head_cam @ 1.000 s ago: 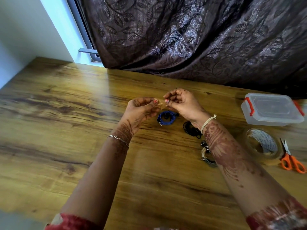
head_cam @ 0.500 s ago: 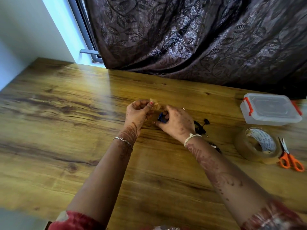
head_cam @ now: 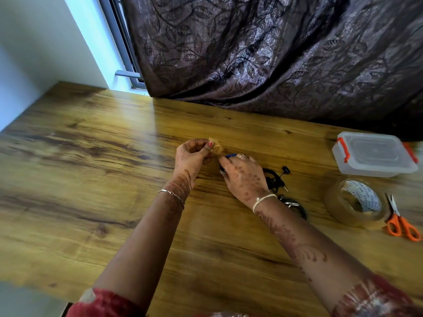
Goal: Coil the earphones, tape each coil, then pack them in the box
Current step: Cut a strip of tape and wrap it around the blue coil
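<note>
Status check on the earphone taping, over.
Left hand pinches tape piece. Right hand grips blue coil. Box lid on. Black earphones beside right hand, not blocking.

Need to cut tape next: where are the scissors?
Head view: the scissors lie on the table's right side, just right of the tape roll.

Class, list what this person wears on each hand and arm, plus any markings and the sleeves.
The left hand shows henna patterns down to the wrist, a red-painted thumbnail and a thin silver chain bracelet. The right hand has henna spots, vines along the forearm, a ring and a pale thread band at the wrist. Both sleeves are red with a lighter print.
</note>
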